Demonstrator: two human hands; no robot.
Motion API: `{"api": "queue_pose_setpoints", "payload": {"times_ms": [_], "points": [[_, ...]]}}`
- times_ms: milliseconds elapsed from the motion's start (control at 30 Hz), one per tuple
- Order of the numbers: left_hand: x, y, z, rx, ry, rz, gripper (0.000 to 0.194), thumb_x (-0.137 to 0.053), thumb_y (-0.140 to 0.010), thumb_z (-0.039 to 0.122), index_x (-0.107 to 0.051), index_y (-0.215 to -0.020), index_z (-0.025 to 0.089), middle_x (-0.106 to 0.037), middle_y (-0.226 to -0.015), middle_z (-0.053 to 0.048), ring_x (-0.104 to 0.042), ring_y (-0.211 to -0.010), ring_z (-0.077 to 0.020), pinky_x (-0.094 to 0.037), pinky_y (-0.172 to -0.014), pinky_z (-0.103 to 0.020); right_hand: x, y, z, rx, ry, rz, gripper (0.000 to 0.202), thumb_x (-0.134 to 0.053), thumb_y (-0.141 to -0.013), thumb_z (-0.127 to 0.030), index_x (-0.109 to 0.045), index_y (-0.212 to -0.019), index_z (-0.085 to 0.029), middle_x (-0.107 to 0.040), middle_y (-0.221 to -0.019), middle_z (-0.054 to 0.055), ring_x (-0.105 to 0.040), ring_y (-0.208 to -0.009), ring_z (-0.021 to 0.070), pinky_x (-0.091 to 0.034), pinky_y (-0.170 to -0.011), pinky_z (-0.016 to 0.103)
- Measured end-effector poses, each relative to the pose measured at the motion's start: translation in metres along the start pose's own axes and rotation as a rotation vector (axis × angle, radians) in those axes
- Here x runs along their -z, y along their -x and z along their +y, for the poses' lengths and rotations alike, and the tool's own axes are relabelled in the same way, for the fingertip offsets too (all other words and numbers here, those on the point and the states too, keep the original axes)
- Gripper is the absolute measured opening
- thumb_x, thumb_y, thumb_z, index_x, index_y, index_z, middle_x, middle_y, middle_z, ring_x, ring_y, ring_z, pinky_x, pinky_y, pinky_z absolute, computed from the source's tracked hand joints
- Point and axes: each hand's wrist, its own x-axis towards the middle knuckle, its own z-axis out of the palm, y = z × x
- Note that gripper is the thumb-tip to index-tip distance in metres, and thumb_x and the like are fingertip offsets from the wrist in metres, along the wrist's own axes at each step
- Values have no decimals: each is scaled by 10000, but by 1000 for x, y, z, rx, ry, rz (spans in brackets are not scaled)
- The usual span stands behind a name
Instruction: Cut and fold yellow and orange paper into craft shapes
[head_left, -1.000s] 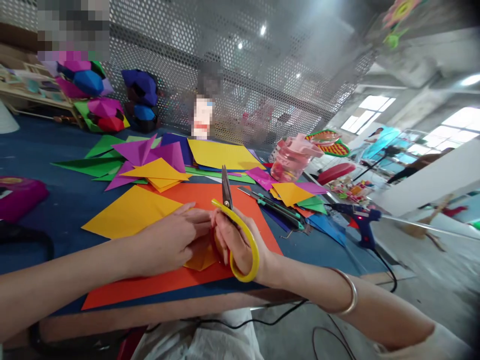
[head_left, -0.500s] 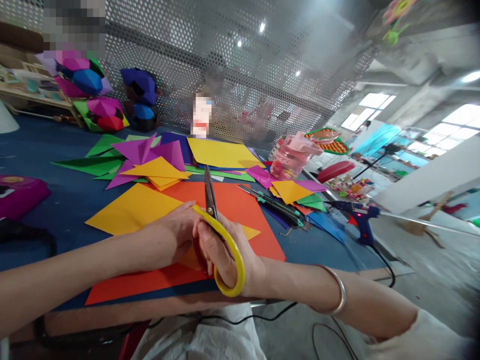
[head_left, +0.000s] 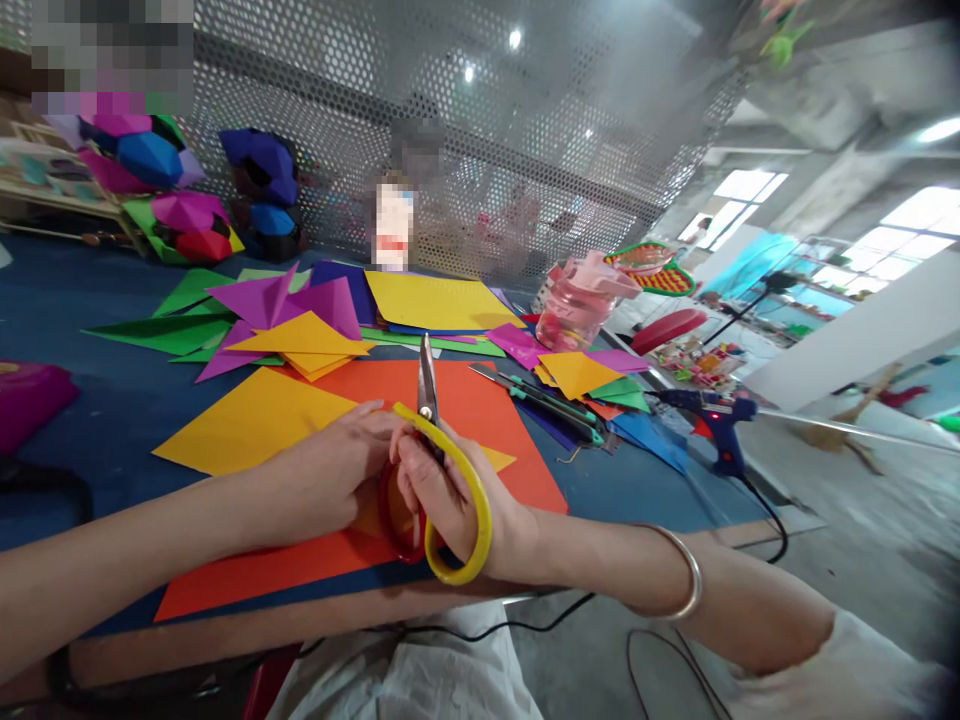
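My right hand [head_left: 469,500] has its fingers closed on a pair of scissors [head_left: 427,408], with the thumb through the yellow handle loop. The red loop hangs beside it, and the blades point up and away from me, close together. Against its fingertips is my left hand [head_left: 341,465], bent over a yellow-orange paper sheet [head_left: 244,425] and gripping it near the middle; the fingertips are partly hidden. Both hands are above a larger orange-red sheet [head_left: 517,420] that lies flat on the blue tabletop.
Folded purple paper [head_left: 259,300], green pieces [head_left: 161,335] and a yellow sheet [head_left: 435,302] lie farther back. Craft knives [head_left: 551,405], a pink jar [head_left: 574,310] and a corded glue gun [head_left: 716,418] are at right. Faceted paper models [head_left: 262,170] stand at back left.
The scissors have turned slightly, blades tipping right, and more of the red loop shows. The view has shifted a little; both hands stay together over the paper.
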Motion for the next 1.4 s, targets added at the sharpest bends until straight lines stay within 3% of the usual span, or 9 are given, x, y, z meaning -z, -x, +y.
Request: {"api": "queue_pose_setpoints", "payload": {"times_ms": [200,600,900,1067,1267,1400], "points": [[-4,-2,-8,-61,-16,-92,562,-365,-880,24,-644,-1332,206,-616,-1451,-116,-552,-1374,-297,-348,-1218,-579,21,3,20,-50,-9,66,345,-371,-1079,-411,-439,-786,-241,-519,-636,-43,-530,-568,111,-470,-606,243],[-18,6,-21,-76,37,-18,642,-308,-991,75,-475,-1530,382,-540,-1557,20,-480,-1453,-223,-252,-1272,-518,78,18,57,-123,85,257,408,-425,-1046,-579,-485,-835,-235,-545,-664,-27,-509,-542,121,-447,-556,264],[-7,3,-18,-81,37,-64,605,-340,-985,95,-538,-1497,351,-578,-1523,3,-523,-1424,-241,-307,-1256,-495,111,30,74,-172,169,303,412,-430,-1026,-616,-520,-890,-238,-507,-609,-53,-512,-491,123,-447,-504,258],[-17,6,-24,-108,23,-13,612,-342,-991,111,-498,-1520,375,-561,-1540,10,-510,-1434,-231,-270,-1268,-500,112,29,69,-169,238,302,357,-455,-1027,-561,-537,-928,-228,-534,-640,-43,-534,-553,130,-449,-556,263],[-17,5,-24,-109,13,-32,668,-328,-963,44,-469,-1533,363,-542,-1556,2,-477,-1458,-215,-269,-1265,-508,122,44,34,-197,315,308,304,-539,-991,-520,-574,-969,-218,-603,-697,-19,-548,-549,140,-404,-521,265],[-15,3,-21,-100,14,-31,650,-356,-955,50,-479,-1525,340,-545,-1553,-15,-483,-1453,-229,-269,-1265,-515,159,74,21,-348,777,274,342,-568,-961,-551,-549,-820,-240,-587,-610,-13,-513,-504,153,-323,-500,280]]}}
